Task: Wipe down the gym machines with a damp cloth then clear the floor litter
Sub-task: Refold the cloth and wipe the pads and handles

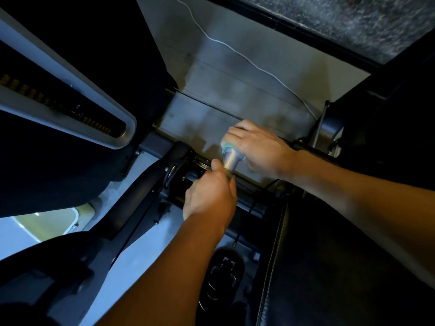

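Both my hands meet over the dark frame bar of a gym machine (193, 175). Between them is a small silvery bottle (230, 160) with a teal ring at its neck, tilted up and to the left. My left hand (209, 196) grips its lower end. My right hand (256, 149) is closed over its top, hiding the cap. No cloth shows in either hand. Motion blur softens the bottle's details.
A black padded seat with white stitching (329, 267) fills the lower right. A grey housing with a long dark slot (70, 109) runs along the left. A thin white cable (247, 57) lies across the grey panel (211, 109) behind the hands. A black footpiece (223, 274) sits below.
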